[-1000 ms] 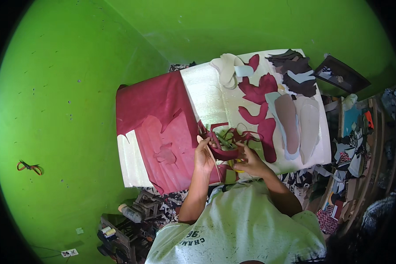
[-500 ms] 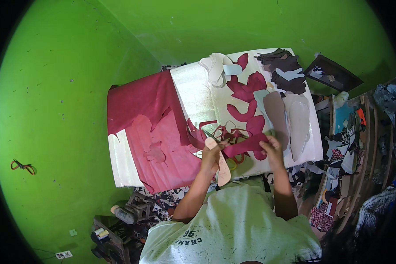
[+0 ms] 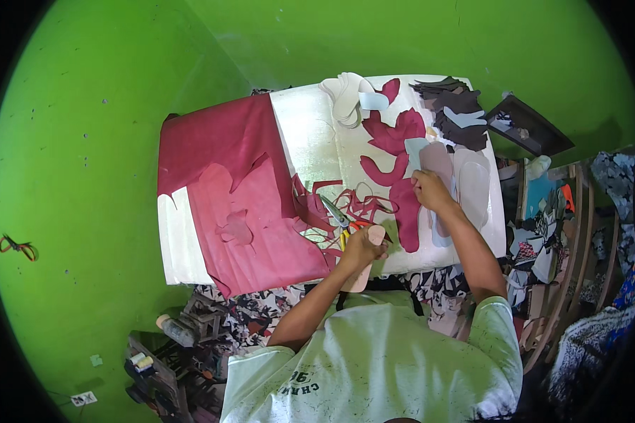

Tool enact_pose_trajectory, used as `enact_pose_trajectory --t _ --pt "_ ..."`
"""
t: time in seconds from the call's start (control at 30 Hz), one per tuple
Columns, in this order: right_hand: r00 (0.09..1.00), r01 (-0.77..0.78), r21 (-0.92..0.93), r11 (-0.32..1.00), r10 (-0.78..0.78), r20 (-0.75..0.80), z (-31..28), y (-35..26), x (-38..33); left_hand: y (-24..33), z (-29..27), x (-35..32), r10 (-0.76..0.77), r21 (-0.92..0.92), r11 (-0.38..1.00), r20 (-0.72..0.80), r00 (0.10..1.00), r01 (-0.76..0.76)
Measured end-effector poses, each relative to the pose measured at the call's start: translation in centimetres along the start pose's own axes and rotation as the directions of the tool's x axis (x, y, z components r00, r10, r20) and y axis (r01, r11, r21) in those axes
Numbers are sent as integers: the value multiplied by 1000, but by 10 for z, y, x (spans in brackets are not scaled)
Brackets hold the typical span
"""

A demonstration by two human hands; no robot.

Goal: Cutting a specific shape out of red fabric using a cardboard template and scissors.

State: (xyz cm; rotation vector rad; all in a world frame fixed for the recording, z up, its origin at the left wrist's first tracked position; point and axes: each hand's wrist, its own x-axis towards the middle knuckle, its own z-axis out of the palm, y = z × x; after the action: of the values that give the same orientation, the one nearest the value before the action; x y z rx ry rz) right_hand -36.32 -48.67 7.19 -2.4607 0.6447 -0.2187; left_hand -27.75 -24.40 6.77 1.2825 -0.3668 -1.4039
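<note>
My left hand is closed around a tan sole-shaped piece, whose wider end sticks out below the fist. Just above that hand are scissors with yellow and red handles, blades pointing up and left; whether the fingers touch their handles is hard to see. My right hand reaches farther out, fingers pinched at the upper edge of a long maroon sole-shaped piece lying on the table. A brownish insole shape lies right beside the right hand.
Maroon sheet material covers the left of the white table, with thin maroon offcuts mid-table. Pale insoles, curved maroon pieces and dark cut pieces lie toward the back. A scrap-filled wooden rack stands right.
My right hand has moved up and away from the left, and the maroon piece held between them now lies on the table. The left hand moved slightly right with the tan piece.
</note>
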Motion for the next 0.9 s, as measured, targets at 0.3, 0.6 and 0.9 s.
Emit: enact_pose_trajectory --t 0.3,0.6,0.9 --pt "993 54 41 998 -49 -112 8 -10 13 22 -39 -26 -1 -187 982 -138 990 -25" --pt "982 9 184 983 26 -187 8 -87 -9 27 -81 -49 -38 -489 869 -220 975 -76" --pt "997 74 111 991 -77 19 91 -157 -54 30 -141 -73 25 -401 875 -524 851 -273"
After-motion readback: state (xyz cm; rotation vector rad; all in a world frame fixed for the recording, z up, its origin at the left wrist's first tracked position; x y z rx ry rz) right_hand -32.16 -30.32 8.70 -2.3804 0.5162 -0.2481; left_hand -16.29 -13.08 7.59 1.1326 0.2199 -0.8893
